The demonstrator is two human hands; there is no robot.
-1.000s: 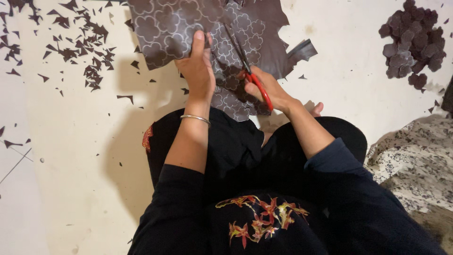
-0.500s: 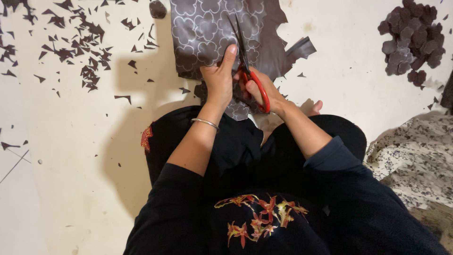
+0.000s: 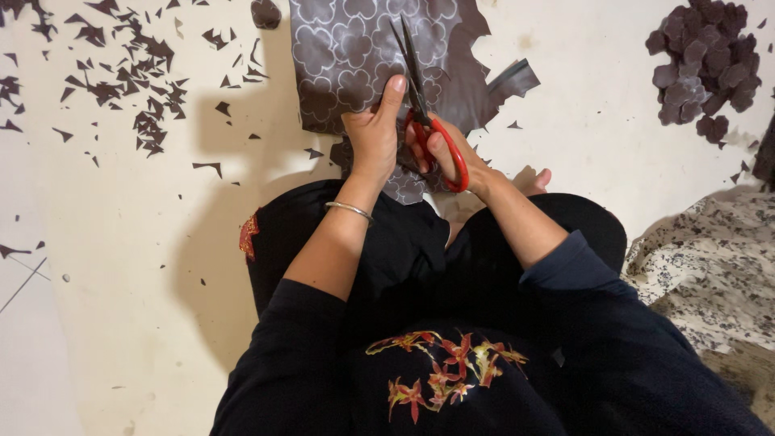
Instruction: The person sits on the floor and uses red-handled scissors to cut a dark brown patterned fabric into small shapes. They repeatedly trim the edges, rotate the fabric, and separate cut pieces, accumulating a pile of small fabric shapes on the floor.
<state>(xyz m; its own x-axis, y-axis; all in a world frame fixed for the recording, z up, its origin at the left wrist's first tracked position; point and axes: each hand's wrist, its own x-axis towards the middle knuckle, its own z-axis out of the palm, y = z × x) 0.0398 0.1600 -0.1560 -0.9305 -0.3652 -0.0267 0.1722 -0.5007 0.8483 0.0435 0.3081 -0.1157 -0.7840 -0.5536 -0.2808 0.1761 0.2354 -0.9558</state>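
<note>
A dark brown sheet (image 3: 355, 56) printed with white flower outlines lies on the pale floor and over my lap. My left hand (image 3: 373, 133) presses and grips its near edge, index finger stretched up beside the blades. My right hand (image 3: 440, 153) is closed in the handles of red-handled scissors (image 3: 428, 121), whose dark blades point away from me into the sheet and stand slightly apart. A thin metal bangle (image 3: 349, 210) circles my left wrist.
Small dark offcuts (image 3: 121, 73) are scattered over the floor at the upper left. A heap of cut flower shapes (image 3: 706, 69) sits at the upper right. One cut shape (image 3: 265, 12) lies by the sheet's top left. A patterned grey cloth (image 3: 710, 266) lies at the right.
The sheet has been turned and pulled so its printed panel now lies straight ahead. My left hand slid right along the edge, and the scissors now point straight up into the sheet.
</note>
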